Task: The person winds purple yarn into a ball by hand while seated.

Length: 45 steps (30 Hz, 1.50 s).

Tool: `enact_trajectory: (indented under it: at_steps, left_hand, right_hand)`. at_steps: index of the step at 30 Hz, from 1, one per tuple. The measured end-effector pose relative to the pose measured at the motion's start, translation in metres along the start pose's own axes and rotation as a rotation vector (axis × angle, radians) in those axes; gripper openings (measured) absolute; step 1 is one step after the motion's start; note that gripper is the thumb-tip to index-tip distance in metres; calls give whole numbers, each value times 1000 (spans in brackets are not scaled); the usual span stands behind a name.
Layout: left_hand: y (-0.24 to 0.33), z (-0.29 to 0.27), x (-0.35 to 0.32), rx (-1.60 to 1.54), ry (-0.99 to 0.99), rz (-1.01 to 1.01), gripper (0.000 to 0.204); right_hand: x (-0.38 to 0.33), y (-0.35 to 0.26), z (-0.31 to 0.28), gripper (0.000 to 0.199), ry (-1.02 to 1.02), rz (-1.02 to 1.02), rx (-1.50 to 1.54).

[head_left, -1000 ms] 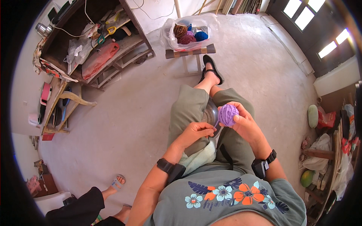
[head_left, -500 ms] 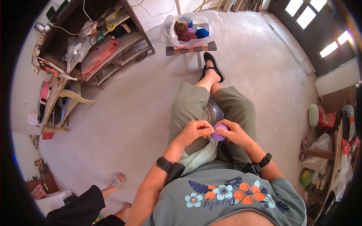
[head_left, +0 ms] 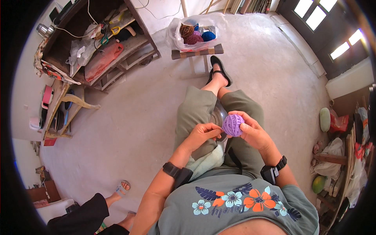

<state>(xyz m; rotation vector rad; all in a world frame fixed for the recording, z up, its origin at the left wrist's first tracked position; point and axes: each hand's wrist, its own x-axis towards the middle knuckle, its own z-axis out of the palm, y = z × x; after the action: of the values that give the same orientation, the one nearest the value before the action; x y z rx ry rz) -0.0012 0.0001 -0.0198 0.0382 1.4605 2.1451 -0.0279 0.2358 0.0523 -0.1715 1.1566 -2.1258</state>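
A ball of purple yarn [head_left: 233,125] is up over my lap, its wound strands facing me. My right hand [head_left: 253,131] is closed on its right side, with the fingers behind and the thumb in front. At the ball's left edge, my left hand [head_left: 206,133] pinches the purple yarn between thumb and fingertips; the strand itself is barely visible. Below the hands, a pale green cloth [head_left: 207,161] lies across my lap. Behind the ball, between my knees, part of a round, shiny, see-through object [head_left: 219,113] shows; its kind is unclear.
Ahead, a plastic bag [head_left: 176,37] of several yarn balls rests on a small stool [head_left: 197,53]. A dark wooden cabinet [head_left: 141,23] with scissors and bags stands far left. Another person's sandalled foot [head_left: 123,188] is at lower left. Cluttered shelves [head_left: 344,156] line the right.
My right hand has turned and raised the yarn ball, moving slightly right, so more of the ball shows. My left hand stays pinched at its left side.
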Motion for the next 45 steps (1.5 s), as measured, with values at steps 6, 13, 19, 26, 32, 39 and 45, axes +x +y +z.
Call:
enact_trajectory:
  at_steps: [6, 13, 19, 26, 32, 39, 45]
  left_hand:
    - [0, 1, -5, 90, -53, -58, 20]
    - [5, -1, -10, 48, -94, -45, 11]
    - [-6, -10, -7, 30, -35, -10, 9]
    - [-11, -10, 1, 15, -15, 35, 12]
    - [-13, -7, 5, -41, 12, -5, 19]
    - [-6, 1, -3, 194, -102, -40, 15]
    - [-2, -3, -8, 84, -165, -80, 12]
  right_hand:
    - [17, 13, -1, 52, 223, -95, -235]
    - [15, 40, -3, 46, 345, -102, -920]
    - [4, 34, -1, 45, 114, 373, -695]
    - [-9, 31, -3, 47, -31, 257, -214]
    - [-2, 21, 0, 53, 67, 1, -23]
    - [11, 27, 0, 59, 257, -220, -447]
    - [10, 41, -4, 45, 324, -164, -778]
